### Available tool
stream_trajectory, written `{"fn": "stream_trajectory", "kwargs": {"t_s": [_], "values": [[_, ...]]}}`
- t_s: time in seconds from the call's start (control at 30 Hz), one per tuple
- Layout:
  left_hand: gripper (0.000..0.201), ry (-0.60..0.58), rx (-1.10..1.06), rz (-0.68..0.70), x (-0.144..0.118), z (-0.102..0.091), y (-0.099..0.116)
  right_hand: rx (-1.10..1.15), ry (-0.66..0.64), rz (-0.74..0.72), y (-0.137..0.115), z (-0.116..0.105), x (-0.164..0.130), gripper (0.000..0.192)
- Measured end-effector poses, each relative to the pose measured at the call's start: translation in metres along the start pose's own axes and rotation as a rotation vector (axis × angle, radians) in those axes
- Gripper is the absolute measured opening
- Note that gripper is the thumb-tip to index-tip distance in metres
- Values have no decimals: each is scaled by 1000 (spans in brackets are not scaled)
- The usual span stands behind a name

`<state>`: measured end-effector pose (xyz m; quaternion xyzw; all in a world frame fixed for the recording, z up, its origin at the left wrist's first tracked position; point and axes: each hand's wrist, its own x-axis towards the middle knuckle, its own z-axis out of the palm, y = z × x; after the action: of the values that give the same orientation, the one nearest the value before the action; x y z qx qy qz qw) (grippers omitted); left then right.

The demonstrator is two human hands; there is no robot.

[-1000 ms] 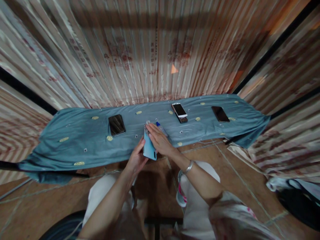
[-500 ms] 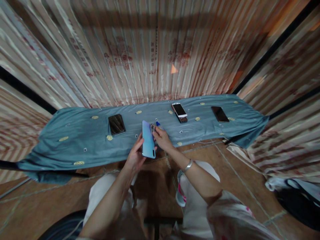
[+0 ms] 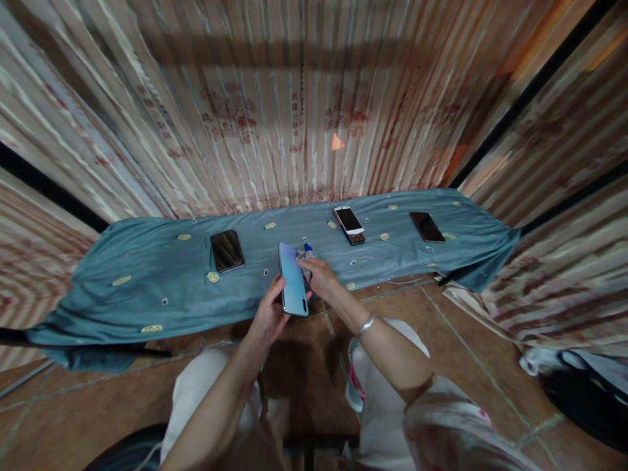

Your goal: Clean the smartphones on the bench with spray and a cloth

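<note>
- Head view: the left hand grips the blue phone from its left side, thumb along the edge, fingers wrapped beneath; the phone lies between the two hands, back up, its cameras at the corner nearest the person.
- The right hand pinches a pale wad, perhaps tissue or cloth, at the phone's right edge near its far end; how hard it presses, I cannot tell.
- For good control, the left hand should brace the phone from below while the right works with light, even strokes along the edge.
- Fingers curled under the right side could get in the wad's way; shifting them would free that edge.
- Just beyond the right hand is a blue cap, easily knocked, so short movements seem wise.
- A dark phone lies left of the hands and a white phone beyond the right one, both apart from the work.
</note>
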<state>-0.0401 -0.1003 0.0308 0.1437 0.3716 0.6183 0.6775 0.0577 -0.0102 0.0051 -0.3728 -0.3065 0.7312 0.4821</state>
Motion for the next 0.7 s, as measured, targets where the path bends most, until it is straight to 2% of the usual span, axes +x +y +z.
{"fn": "stream_trajectory", "kwargs": {"t_s": [0.23,0.43,0.7], "values": [[35,-3,28,56,3,-3,0,-121,-39,-10,9,0,-5,29],[27,22,34,36,6,-3,7,-318,-84,-40,13,0,-14,30],[23,12,24,-40,3,-9,13,-275,-119,41,10,1,-21,33]]}}
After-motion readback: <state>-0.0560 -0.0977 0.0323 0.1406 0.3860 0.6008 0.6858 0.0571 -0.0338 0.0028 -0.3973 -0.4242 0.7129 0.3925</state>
